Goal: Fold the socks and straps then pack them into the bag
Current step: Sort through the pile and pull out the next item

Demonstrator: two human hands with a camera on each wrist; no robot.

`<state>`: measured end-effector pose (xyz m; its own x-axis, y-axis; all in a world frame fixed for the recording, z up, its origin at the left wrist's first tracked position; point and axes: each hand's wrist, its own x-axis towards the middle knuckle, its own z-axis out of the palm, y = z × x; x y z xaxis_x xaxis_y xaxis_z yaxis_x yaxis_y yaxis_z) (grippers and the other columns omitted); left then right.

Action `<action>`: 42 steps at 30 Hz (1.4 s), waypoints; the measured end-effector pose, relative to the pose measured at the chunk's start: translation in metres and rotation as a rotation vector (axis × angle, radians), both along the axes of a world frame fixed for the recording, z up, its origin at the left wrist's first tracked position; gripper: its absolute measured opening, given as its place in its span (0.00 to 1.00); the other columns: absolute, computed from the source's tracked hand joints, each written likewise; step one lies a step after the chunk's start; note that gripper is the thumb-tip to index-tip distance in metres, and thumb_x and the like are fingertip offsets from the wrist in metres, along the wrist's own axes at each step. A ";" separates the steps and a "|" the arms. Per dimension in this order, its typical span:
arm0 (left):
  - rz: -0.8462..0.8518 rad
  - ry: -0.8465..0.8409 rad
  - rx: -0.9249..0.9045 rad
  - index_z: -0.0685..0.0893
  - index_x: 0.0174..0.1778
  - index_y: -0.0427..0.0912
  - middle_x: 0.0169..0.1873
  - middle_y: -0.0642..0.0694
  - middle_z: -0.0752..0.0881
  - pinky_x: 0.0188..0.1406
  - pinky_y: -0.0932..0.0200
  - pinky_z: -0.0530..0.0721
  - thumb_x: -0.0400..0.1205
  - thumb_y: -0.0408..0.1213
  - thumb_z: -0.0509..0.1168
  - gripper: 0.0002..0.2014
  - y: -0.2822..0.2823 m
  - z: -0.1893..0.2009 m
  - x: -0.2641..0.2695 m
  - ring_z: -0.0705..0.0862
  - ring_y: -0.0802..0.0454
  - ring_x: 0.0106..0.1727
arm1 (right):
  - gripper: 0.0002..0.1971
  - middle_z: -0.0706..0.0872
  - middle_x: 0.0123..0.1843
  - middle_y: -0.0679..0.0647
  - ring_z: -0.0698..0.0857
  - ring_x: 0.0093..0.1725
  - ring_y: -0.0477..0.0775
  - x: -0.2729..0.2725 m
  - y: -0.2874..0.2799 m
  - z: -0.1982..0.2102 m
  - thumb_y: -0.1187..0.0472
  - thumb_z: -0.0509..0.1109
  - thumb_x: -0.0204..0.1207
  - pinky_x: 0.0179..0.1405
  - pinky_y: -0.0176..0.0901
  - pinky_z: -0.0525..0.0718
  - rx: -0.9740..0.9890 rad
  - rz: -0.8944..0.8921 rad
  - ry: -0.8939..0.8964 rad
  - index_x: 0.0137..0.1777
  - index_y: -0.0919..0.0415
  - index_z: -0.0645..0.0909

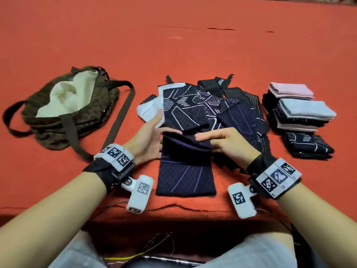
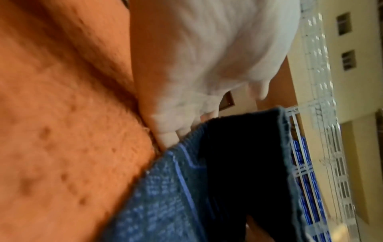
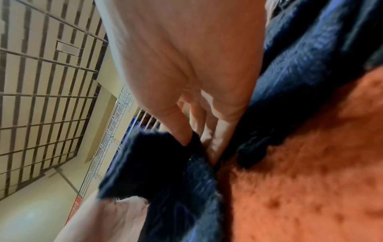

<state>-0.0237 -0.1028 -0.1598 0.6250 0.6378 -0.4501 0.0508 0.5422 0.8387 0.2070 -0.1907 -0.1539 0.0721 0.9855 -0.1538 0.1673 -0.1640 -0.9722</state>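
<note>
Dark navy sock [image 1: 185,171] flat on the orange cloth [image 1: 193,45] before the person, far end folded over, left hand [image 1: 148,140] fingers straight against its left edge, right hand [image 1: 226,142] pinching the fold, open brown bag [image 1: 65,107] at left, folded sock stack [image 1: 299,117] at right.

Orange-red carpet [image 1: 193,45] underfoot; cream wall [image 2: 362,98], barred window grille [image 3: 41,81], white railing [image 2: 317,81].
</note>
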 end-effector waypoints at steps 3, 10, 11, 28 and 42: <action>-0.044 0.146 0.233 0.89 0.64 0.37 0.58 0.41 0.92 0.54 0.60 0.89 0.83 0.35 0.69 0.14 -0.007 -0.005 0.009 0.89 0.47 0.55 | 0.25 0.92 0.59 0.52 0.90 0.53 0.41 -0.001 0.003 0.002 0.82 0.55 0.72 0.44 0.31 0.86 -0.076 0.001 0.011 0.52 0.65 0.91; 0.052 0.124 0.251 0.87 0.64 0.33 0.57 0.38 0.91 0.54 0.63 0.88 0.79 0.23 0.72 0.17 -0.004 -0.018 0.006 0.89 0.51 0.52 | 0.10 0.87 0.47 0.54 0.84 0.36 0.40 -0.007 0.014 -0.006 0.67 0.76 0.79 0.30 0.29 0.82 -0.163 0.027 -0.060 0.57 0.62 0.84; 0.075 0.112 0.248 0.87 0.64 0.34 0.57 0.38 0.90 0.51 0.63 0.89 0.79 0.23 0.72 0.16 -0.004 -0.017 0.007 0.90 0.52 0.51 | 0.10 0.87 0.49 0.56 0.85 0.40 0.43 -0.007 0.016 -0.008 0.68 0.78 0.77 0.34 0.30 0.84 -0.156 0.031 -0.070 0.57 0.62 0.85; 0.066 0.013 0.361 0.77 0.72 0.50 0.52 0.51 0.92 0.35 0.60 0.87 0.84 0.25 0.64 0.23 -0.014 -0.017 0.006 0.91 0.55 0.46 | 0.14 0.91 0.61 0.63 0.83 0.51 0.61 0.002 0.010 -0.013 0.69 0.72 0.81 0.34 0.40 0.82 -0.101 0.034 0.117 0.64 0.60 0.80; 0.034 -0.033 0.153 0.86 0.67 0.44 0.56 0.37 0.85 0.39 0.48 0.89 0.82 0.51 0.54 0.25 -0.012 -0.006 0.001 0.89 0.42 0.45 | 0.18 0.94 0.55 0.52 0.92 0.52 0.50 0.010 0.006 -0.013 0.82 0.63 0.76 0.49 0.39 0.90 -0.031 -0.055 0.266 0.47 0.63 0.90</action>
